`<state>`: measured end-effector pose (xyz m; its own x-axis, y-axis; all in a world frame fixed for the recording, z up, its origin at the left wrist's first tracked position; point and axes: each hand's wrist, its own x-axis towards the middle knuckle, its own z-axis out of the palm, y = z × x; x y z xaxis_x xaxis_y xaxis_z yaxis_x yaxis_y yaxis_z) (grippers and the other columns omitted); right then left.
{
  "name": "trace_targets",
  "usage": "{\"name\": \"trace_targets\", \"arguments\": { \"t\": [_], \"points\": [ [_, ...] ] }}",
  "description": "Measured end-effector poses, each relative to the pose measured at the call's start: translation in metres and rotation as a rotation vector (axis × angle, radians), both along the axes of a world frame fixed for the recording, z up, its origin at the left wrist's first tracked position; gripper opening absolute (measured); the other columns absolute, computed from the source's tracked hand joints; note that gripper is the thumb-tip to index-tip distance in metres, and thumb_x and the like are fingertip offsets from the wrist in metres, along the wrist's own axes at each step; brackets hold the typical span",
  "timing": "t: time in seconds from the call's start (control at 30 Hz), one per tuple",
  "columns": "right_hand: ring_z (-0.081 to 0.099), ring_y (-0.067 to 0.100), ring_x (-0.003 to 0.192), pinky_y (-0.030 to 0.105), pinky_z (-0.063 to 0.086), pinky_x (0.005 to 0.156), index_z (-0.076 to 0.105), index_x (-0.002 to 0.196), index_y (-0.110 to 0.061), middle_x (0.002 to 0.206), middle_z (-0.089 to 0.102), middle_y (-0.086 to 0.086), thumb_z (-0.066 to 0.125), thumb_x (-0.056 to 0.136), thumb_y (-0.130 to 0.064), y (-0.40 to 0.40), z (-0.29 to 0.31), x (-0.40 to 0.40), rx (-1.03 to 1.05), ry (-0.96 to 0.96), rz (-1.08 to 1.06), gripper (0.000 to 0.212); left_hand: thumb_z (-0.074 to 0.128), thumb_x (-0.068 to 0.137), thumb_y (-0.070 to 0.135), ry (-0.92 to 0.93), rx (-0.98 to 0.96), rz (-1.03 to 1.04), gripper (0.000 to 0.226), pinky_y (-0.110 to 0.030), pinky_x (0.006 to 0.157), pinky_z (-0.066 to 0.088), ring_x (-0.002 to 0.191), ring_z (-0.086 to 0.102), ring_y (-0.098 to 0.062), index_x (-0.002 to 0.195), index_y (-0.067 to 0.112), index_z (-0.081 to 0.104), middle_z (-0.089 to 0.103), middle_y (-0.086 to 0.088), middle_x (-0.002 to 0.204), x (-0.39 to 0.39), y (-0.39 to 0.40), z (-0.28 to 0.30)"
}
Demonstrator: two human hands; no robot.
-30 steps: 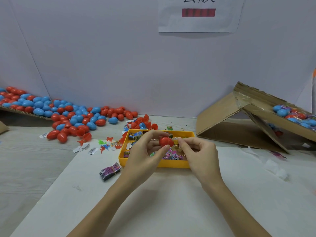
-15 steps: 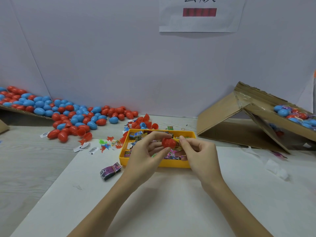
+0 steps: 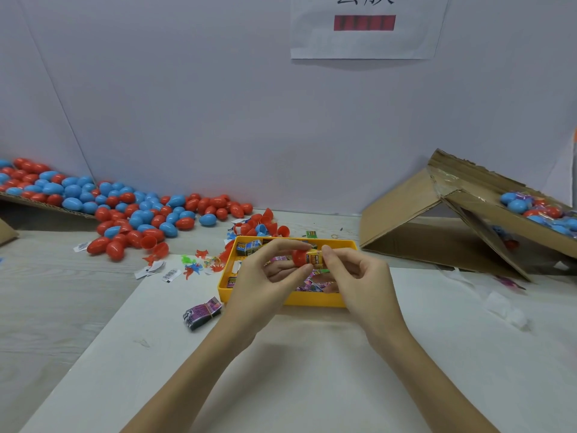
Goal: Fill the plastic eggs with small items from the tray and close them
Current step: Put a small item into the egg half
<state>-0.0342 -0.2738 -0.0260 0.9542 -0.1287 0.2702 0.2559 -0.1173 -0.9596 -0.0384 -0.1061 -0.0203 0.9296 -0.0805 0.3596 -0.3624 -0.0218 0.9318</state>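
A white mat [image 3: 299,354] lies on a pale table [image 3: 56,292] against a white wall [image 3: 218,120]. Over the tray [image 3: 312,300], the left hand [image 3: 265,285] pinches a red egg half [image 3: 299,257]; the right hand [image 3: 362,282] pinches a yellow packet [image 3: 314,258] at its mouth. Eggs [image 3: 125,210] pile left; a cardboard box [image 3: 437,220] stands right.

Egg pile [image 3: 131,210] left of tray [image 3: 312,300]
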Motion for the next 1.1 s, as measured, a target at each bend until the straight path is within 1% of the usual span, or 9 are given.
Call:
{"name": "trace_targets", "arguments": {
  "t": [0.13,0.2,0.33,0.5,0.67,0.8,0.93,1.03,1.1],
  "points": [
    [0.077,0.015,0.079,0.027,0.063,0.072,0.079,0.1,-0.022,0.089,0.079,-0.005,0.069,0.093,-0.04,0.0032,0.0041,-0.003,0.025,-0.01,0.065,0.022,0.077,0.089,0.023,0.016,-0.045,0.028,0.011,-0.017,0.079,0.056,0.095,0.075,-0.014,0.1,0.027,0.077,0.076,0.009,0.103,0.0007,0.0016,0.0012],
    [0.077,0.014,0.087,0.026,0.062,0.076,0.078,0.103,-0.02,0.094,0.079,-0.005,0.074,0.093,-0.026,0.0039,0.0032,-0.0037,0.019,-0.028,0.092,0.012,0.079,0.089,0.018,0.024,-0.073,0.027,0.021,-0.018,0.081,0.057,0.098,0.075,-0.014,0.108,0.026,0.074,0.076,0.006,0.105,0.0011,0.0021,0.0003],
    [0.076,0.015,0.097,0.023,0.059,0.079,0.076,0.108,-0.014,0.1,0.079,0.002,0.076,0.091,-0.012,0.0039,0.0036,-0.0038,0.128,-0.012,0.137,0.017,0.083,0.083,0.02,0.143,-0.172,0.006,0.036,-0.015,0.079,0.056,0.106,0.073,-0.01,0.118,0.021,0.072,0.077,0.007,0.111,0.0023,0.0016,0.0022],
    [0.074,0.016,0.104,0.021,0.058,0.081,0.078,0.111,-0.02,0.106,0.079,0.003,0.082,0.083,-0.02,0.0036,0.0079,-0.0028,0.289,0.052,0.158,0.028,0.079,0.087,0.022,0.148,-0.15,-0.077,0.03,-0.023,0.089,0.058,0.107,0.073,-0.016,0.118,0.02,0.075,0.077,0.002,0.113,0.0029,0.0071,0.0055],
    [0.076,0.018,0.101,0.018,0.058,0.078,0.082,0.099,-0.028,0.105,0.08,0.005,0.083,0.076,-0.032,0.0047,0.0093,-0.0036,0.425,0.108,0.2,0.023,0.076,0.089,0.008,0.099,-0.133,-0.094,0.037,-0.015,0.083,0.055,0.108,0.072,-0.01,0.122,0.024,0.073,0.075,0.007,0.116,0.0011,0.0056,0.0054],
    [0.076,0.016,0.1,0.017,0.057,0.076,0.082,0.1,-0.028,0.104,0.08,0.003,0.082,0.078,-0.034,0.0043,0.0091,-0.0051,0.399,0.117,0.193,0.023,0.078,0.088,0.014,0.097,-0.148,-0.111,0.032,-0.015,0.082,0.055,0.106,0.072,-0.007,0.118,0.025,0.075,0.076,0.009,0.113,-0.001,0.0041,0.0076],
    [0.075,0.018,0.103,0.025,0.06,0.083,0.081,0.101,-0.024,0.102,0.079,0.003,0.081,0.079,-0.036,0.0055,0.0071,-0.0064,0.316,0.111,0.164,0.026,0.078,0.088,0.024,0.044,-0.074,-0.072,0.028,-0.024,0.093,0.057,0.11,0.071,-0.013,0.115,0.027,0.076,0.076,0.006,0.112,-0.0019,0.0031,0.0057],
    [0.075,0.017,0.101,0.026,0.061,0.082,0.082,0.099,-0.027,0.1,0.08,0.001,0.081,0.077,-0.037,0.0065,0.0076,-0.0076,0.284,0.098,0.141,0.023,0.083,0.081,0.024,0.057,-0.102,-0.003,0.04,-0.019,0.085,0.057,0.106,0.072,-0.01,0.119,0.025,0.071,0.077,0.007,0.108,-0.0004,0.0036,0.0034],
    [0.075,0.016,0.1,0.026,0.061,0.082,0.082,0.096,-0.03,0.099,0.08,0.0,0.081,0.079,-0.035,0.0063,0.0085,-0.0087,0.274,0.087,0.133,0.018,0.084,0.079,0.023,0.059,-0.113,-0.004,0.036,-0.018,0.084,0.057,0.103,0.074,-0.013,0.113,0.021,0.074,0.078,0.005,0.105,0.0011,0.0047,0.0029]
  ]
}}
